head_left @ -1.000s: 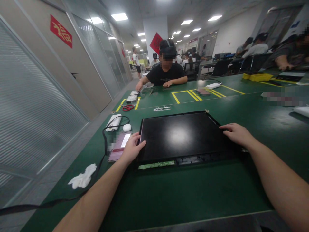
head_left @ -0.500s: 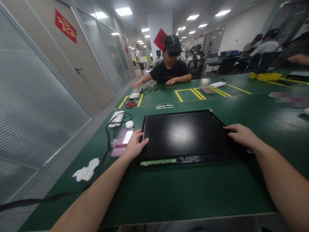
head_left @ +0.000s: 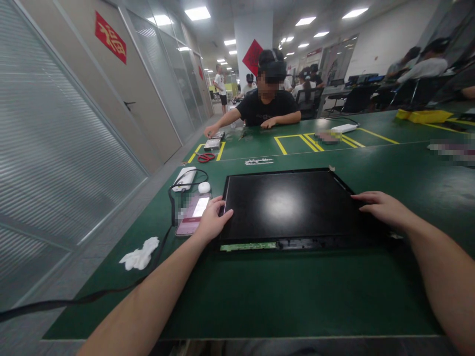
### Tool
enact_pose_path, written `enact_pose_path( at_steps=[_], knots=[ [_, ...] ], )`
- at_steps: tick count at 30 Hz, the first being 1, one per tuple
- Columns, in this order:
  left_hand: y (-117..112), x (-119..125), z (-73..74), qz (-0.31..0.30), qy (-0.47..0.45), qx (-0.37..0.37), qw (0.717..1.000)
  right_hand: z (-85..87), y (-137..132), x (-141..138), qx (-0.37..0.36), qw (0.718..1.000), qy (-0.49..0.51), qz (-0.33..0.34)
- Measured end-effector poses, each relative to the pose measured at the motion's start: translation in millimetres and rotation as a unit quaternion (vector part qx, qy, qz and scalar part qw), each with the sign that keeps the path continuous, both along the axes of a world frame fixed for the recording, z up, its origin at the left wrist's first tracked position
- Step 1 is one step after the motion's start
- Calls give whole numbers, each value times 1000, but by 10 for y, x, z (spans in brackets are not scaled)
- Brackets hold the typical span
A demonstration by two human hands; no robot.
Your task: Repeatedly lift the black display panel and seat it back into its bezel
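Observation:
A black display panel (head_left: 289, 207) lies flat on the green table, its dark screen reflecting a patch of light. Along its near edge a green circuit board strip (head_left: 248, 246) is exposed. My left hand (head_left: 215, 218) grips the panel's left edge, thumb over the top and fingers along the side. On the right edge, my right hand (head_left: 384, 206) holds on with thumb and fingers closed; the undersides of its fingers are hidden.
Left of the panel are a phone (head_left: 193, 222), a white earbud case (head_left: 204, 188), a white power bank (head_left: 184, 179) with a black cable, and a crumpled tissue (head_left: 140, 254). Red scissors (head_left: 206, 157) and white strips (head_left: 259, 161) lie beyond. A person (head_left: 269, 106) sits opposite.
The whole view has shifted slightly, so things appear a little farther right. Both hands stay on the panel's edges, and the panel keeps its place on the table.

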State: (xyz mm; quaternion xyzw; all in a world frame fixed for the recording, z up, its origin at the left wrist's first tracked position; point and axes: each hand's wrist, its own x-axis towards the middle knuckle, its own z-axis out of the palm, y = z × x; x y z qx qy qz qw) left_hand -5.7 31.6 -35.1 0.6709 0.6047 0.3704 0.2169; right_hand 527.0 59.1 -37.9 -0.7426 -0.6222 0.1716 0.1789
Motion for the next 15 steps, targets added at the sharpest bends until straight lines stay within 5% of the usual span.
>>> enact_pose_path(
  at_steps=[8,15],
  knots=[
    [-64,8,26,-33,-32,12,999,-86,40,66,3,1000,-10,-2],
    [-347,-31,392,-111,242,24,964,-143,73,94,27,997,-66,9]
  ],
)
